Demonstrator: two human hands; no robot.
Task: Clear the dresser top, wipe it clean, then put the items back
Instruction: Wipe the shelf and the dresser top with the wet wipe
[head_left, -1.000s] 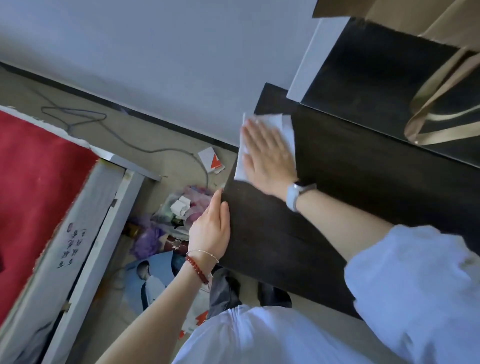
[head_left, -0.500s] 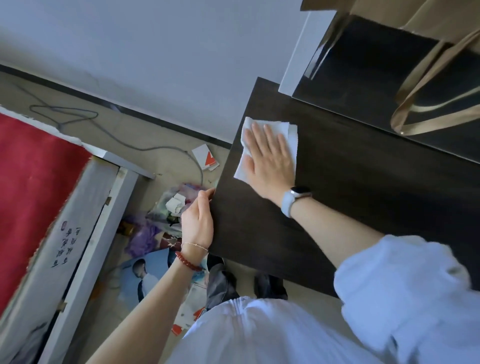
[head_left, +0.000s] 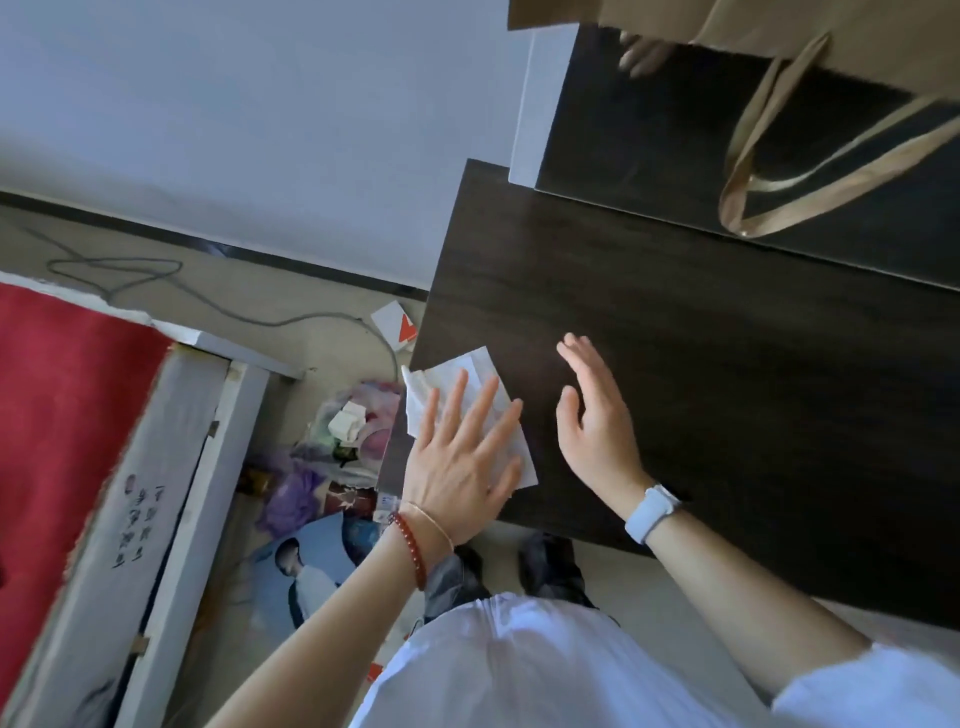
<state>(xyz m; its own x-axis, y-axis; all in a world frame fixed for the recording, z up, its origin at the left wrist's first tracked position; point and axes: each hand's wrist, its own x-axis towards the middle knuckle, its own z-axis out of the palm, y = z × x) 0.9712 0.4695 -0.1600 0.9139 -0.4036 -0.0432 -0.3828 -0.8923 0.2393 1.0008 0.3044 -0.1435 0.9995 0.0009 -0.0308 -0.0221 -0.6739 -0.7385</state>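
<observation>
The dark wood dresser top (head_left: 727, 374) is bare except for a white paper wipe (head_left: 480, 379) lying at its near left corner. My left hand (head_left: 462, 462) presses flat on the wipe with the fingers spread. Just to the right of the wipe, my right hand (head_left: 597, 415) hovers over the wood, fingers apart, holding nothing. A white watch sits on the right wrist and a red bead bracelet on the left.
A mirror (head_left: 779, 145) stands at the back of the dresser, with a brown paper bag (head_left: 779, 31) and its handles hanging in front of it. Beside the dresser the floor holds a heap of bags and papers (head_left: 337, 441), a cable (head_left: 208, 301) and a red-covered frame (head_left: 67, 415).
The wipe has moved from the back left of the top to the near left corner. My right hand has let go of it and my left hand has come off the dresser edge onto it.
</observation>
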